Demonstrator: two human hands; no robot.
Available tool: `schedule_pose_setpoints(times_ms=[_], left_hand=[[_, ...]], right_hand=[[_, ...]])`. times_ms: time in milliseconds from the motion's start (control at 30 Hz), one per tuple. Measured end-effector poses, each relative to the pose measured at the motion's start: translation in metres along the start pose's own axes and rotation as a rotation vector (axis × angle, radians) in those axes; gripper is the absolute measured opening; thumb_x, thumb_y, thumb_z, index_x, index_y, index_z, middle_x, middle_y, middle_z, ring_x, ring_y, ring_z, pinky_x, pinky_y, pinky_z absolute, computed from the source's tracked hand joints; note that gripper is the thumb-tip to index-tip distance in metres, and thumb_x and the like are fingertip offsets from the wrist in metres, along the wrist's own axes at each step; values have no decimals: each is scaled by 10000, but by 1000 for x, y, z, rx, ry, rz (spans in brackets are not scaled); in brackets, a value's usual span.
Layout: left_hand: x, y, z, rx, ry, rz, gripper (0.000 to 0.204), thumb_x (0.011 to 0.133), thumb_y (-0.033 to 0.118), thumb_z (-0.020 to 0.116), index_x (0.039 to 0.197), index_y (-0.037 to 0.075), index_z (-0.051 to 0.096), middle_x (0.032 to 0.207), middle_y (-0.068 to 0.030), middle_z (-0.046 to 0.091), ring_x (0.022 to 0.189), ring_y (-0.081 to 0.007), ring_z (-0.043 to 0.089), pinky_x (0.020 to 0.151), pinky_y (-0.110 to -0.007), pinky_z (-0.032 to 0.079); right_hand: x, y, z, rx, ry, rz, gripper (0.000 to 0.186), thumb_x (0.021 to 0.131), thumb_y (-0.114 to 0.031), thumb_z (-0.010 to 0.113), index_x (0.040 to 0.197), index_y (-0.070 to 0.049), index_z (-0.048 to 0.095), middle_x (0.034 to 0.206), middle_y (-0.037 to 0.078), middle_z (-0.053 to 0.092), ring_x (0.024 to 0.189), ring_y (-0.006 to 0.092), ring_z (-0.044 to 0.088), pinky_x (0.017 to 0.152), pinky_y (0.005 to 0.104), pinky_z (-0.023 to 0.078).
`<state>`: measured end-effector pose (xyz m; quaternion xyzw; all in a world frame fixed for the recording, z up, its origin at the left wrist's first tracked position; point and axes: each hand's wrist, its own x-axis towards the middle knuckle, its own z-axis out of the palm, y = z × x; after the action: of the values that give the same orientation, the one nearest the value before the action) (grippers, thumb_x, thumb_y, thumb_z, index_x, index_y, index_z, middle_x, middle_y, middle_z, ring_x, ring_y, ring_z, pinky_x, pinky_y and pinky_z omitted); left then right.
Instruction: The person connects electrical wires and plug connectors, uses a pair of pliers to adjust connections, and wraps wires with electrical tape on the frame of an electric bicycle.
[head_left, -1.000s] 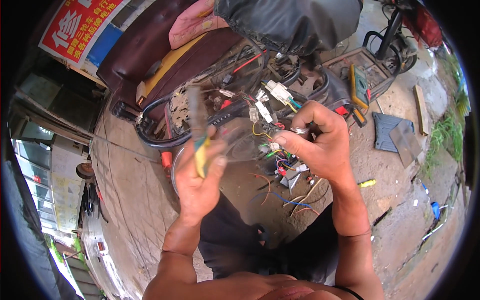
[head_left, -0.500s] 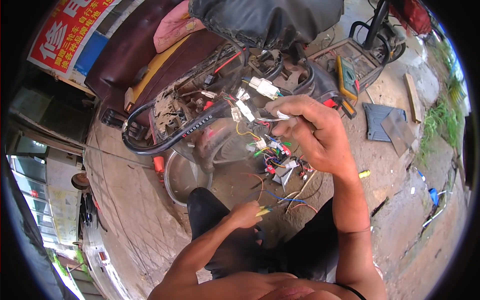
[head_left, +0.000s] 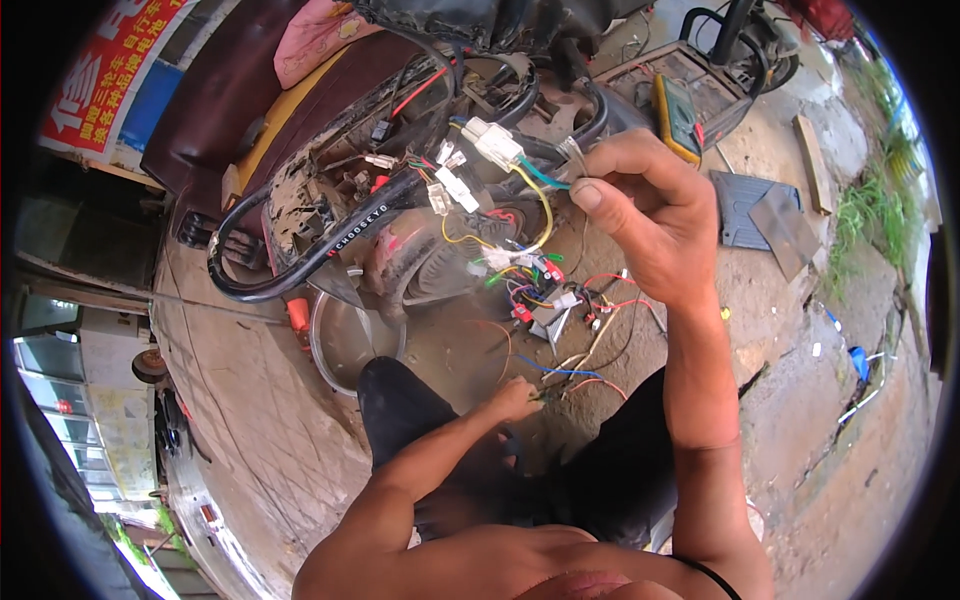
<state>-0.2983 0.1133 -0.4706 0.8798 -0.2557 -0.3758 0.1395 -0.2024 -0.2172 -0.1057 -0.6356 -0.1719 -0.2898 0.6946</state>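
Note:
My right hand (head_left: 650,205) is raised over the vehicle's wiring, thumb and fingers closed on a teal wire (head_left: 540,175). This wire runs into a large white plug connector (head_left: 493,142), which also has a yellow wire (head_left: 547,215). Smaller white connectors (head_left: 455,187) hang beside it. Low between my knees, my left hand (head_left: 515,399) is closed round a small tool with yellow-green handles (head_left: 540,398), mostly hidden by the fingers. Below the connectors sits a controller box (head_left: 553,322) with a tangle of coloured wires and plugs.
A black tubular bar (head_left: 330,260) curves across the dismantled vehicle. A metal basin (head_left: 340,345) stands by my left knee. At the right are a yellow multimeter (head_left: 677,120), a dark plastic panel (head_left: 745,210) and a wooden strip (head_left: 814,165). A blue wire (head_left: 560,371) trails along the ground.
My right hand has moved up and slightly right; the teal wire and yellow wire now show stretched from the large connector. My left hand has shifted up and right, with the tool less visible.

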Motion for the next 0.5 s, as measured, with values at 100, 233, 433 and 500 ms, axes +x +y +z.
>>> schedule_pose_setpoints(times_ms=[100, 233, 433, 500], left_hand=[[-19, 73, -76, -256, 138, 209, 377, 921, 326, 741, 1178, 51, 745, 1167, -167, 708, 1055, -373, 688, 946, -437, 548], [-105, 184, -227, -213, 414, 618, 293, 933, 216, 754, 1167, 40, 732, 1106, -133, 714, 981, -305, 703, 877, -376, 564], [-170, 241, -358, -179, 1080, 936, 346, 811, -64, 760, 1154, -21, 736, 1158, -194, 728, 1025, -305, 708, 900, -400, 578], [-141, 249, -372, -117, 1084, 871, 354, 875, 5, 732, 1225, 4, 681, 1122, -187, 704, 1000, -268, 687, 851, -362, 545]], right_hand=[[-4, 7, -7, -10, -24, 4, 157, 937, -112, 784, 1028, 4, 729, 954, 22, 684, 833, 84, 631, 722, 247, 519], [-4, 4, -5, 109, -24, 95, 134, 941, -84, 752, 1021, 8, 697, 904, -5, 662, 791, 46, 595, 707, 221, 497], [-4, 4, 5, 196, 59, 148, 128, 926, -59, 739, 1021, 12, 690, 878, -25, 667, 760, 22, 573, 667, 198, 461], [-5, 3, 4, 144, 21, 172, 134, 922, -56, 745, 1025, 11, 691, 879, -24, 673, 743, 25, 582, 662, 194, 464]])
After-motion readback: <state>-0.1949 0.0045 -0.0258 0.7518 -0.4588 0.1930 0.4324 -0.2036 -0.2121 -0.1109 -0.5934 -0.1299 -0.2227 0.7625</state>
